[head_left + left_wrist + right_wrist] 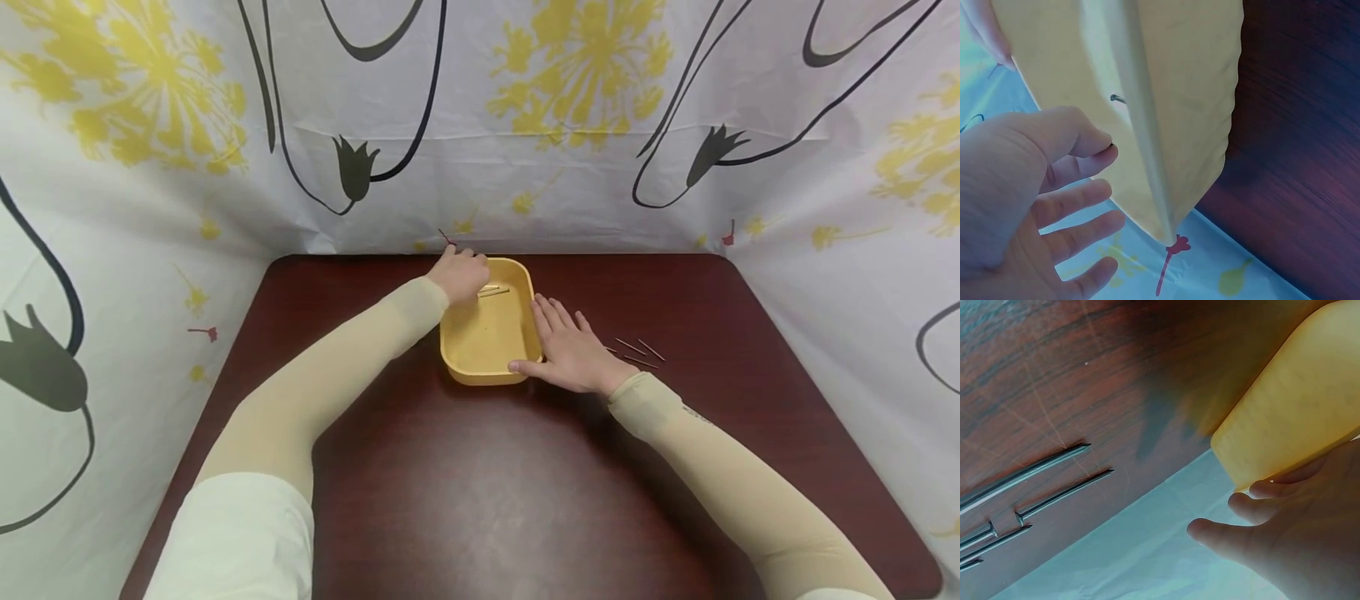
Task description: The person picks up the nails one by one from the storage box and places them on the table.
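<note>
A yellow plastic tray (483,379) stands near the table's far edge, with a few nails (495,292) lying at its far end. Over the tray's far left corner is my left hand (459,275). In the left wrist view its thumb and index finger pinch a nail (1111,145), of which only a dark tip shows; the other fingers are loosely spread. Another nail's head (1116,98) shows inside the tray. My right hand (572,354) rests against the tray's right side, fingers extended along the rim and thumb at the near corner.
Several loose nails (636,358) lie on the dark red-brown table (480,483) to the right of my right hand; the right wrist view shows these nails (1063,495) up close. A flower-patterned white curtain (480,183) hangs behind the table and on both sides.
</note>
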### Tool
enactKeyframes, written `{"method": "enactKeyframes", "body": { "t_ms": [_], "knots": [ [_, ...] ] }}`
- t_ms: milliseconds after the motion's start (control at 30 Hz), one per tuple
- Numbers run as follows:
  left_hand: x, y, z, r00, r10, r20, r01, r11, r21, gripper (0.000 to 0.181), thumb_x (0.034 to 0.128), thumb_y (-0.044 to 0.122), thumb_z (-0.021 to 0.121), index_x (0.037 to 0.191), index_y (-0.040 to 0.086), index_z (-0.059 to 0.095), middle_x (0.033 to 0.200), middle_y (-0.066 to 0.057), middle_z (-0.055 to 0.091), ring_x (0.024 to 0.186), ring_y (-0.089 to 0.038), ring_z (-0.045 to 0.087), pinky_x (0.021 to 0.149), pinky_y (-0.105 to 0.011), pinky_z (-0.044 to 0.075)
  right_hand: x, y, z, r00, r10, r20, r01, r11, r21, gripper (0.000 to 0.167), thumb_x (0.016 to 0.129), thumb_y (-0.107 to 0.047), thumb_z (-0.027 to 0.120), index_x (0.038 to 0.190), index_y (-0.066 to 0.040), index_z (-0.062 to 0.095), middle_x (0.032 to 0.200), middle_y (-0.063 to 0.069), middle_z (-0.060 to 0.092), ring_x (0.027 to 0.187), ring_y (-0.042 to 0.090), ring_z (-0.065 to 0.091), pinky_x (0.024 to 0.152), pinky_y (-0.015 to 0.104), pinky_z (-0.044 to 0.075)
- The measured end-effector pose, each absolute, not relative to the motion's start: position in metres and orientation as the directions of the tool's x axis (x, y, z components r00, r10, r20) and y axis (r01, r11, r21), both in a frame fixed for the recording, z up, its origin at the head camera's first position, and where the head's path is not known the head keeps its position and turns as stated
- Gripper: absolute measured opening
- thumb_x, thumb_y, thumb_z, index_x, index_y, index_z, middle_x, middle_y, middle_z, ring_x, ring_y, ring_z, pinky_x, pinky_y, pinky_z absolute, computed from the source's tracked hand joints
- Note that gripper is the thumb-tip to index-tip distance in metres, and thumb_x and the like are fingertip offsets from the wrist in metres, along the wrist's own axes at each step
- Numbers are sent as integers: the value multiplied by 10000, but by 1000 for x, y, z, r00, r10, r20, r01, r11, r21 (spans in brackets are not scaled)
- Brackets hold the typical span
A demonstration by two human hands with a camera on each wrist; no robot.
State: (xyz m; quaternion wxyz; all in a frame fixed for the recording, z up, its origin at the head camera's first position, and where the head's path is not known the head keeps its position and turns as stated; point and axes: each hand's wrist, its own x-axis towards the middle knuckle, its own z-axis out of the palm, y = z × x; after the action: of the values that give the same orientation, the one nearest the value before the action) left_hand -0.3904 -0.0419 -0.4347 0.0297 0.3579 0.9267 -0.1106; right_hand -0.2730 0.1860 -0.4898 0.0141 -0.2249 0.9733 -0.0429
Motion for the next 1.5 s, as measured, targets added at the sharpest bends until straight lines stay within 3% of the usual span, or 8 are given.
{"method": "enactKeyframes", "body": {
  "t_ms": [300,633,867,1200,1500],
  "knots": [
    [-383,-55,-427,-731,679,-61,674,706,-218,178,951,120,624,825,236,670,1245,-72,521,1254,-339,412,1080,-643,250,-274,186,-488,-893,-450,-22,-447,891,-85,1213,826,-910,313,1610,-13,82,1677,155,55,1523,358,97,1122,677,176],
    [-377,-72,-416,-734,679,-16,666,715,-213,207,928,139,678,750,244,684,1536,-132,386,1483,-405,190,1134,-680,112,-272,185,-489,-896,-443,-25,-439,893,-97,1222,815,-918,316,1613,-26,70,1680,142,38,1527,344,77,1132,663,167],
    [-368,-87,-410,-737,676,14,662,725,-189,228,925,117,683,732,239,695,1576,-142,339,1499,-411,144,1136,-684,84,-273,185,-492,-894,-447,-8,-444,890,-106,1225,810,-921,318,1615,-33,67,1681,135,45,1527,340,88,1127,669,172],
    [-359,-113,-399,-754,651,92,636,757,-150,90,910,163,698,873,177,779,1587,-174,321,1494,-437,138,1134,-686,80,-272,185,-488,-895,-447,-5,-444,891,-95,1226,810,-923,308,1614,-29,74,1679,142,54,1526,343,92,1131,657,183],
    [-361,-159,-393,-790,576,209,577,814,-65,179,850,165,713,679,145,662,1573,-192,335,1484,-435,151,1121,-710,64,-274,187,-491,-896,-444,-1,-442,892,-94,1217,815,-918,318,1616,-38,66,1681,133,51,1528,334,86,1133,658,173]
  ]
}}
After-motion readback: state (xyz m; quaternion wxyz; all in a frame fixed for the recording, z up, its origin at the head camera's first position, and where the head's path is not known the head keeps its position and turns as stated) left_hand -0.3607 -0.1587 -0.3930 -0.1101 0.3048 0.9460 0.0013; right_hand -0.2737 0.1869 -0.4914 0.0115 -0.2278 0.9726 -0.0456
